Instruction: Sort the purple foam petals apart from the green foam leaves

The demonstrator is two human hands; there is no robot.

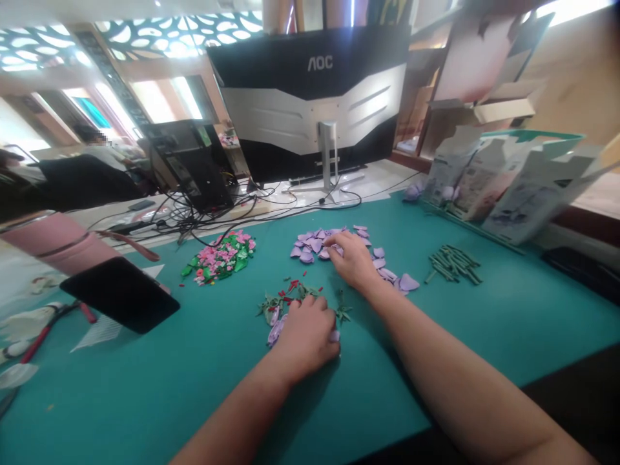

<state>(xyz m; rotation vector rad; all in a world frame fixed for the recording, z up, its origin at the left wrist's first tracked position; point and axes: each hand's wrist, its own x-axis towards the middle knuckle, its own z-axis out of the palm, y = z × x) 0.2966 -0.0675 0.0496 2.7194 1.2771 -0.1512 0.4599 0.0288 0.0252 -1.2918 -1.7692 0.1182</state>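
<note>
On the teal mat (145, 387), going from left to right: red-handled pliers (46, 332) and a black phone (119, 294) are lying at the left edge. A pile of pink and green pieces (220, 256) is sitting farther back. The left hand (305, 336) is resting knuckles-up, fingers curled over a purple flower piece (276, 330), beside small green and red bits (285, 298). The right hand (351, 258) is reaching into the purple petals (314, 244), fingertips pinching one. Green stems (453, 263) are lying well apart at the right.
</note>
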